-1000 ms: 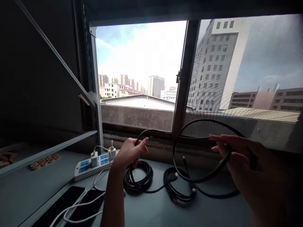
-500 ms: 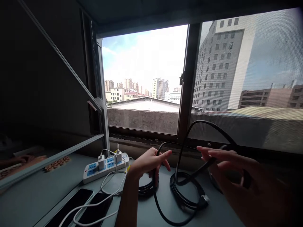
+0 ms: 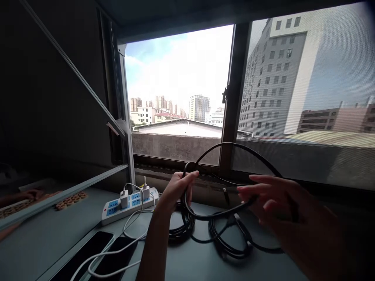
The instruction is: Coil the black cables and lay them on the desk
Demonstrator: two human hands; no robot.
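Note:
A black cable rises in a wide loop between my two hands. My left hand is closed round the cable at the loop's left side. On the right, my right hand has its fingers stretched toward the left, with the cable running between thumb and fingers. A cable end with a metal plug hangs between the hands. Below lie two coiled black cables on the table: one coil under my left hand, the other coil farther right with a light-coloured connector near it.
A white power strip with two white chargers stands at the left. White cords cross two dark phones in front. A metal frame bar runs across the left side. Another person's hand is at the far left. A window stands behind.
My left hand has moved slightly left and up with the cable. The held loop has spread wider between my hands, and a plug end has come into view below it.

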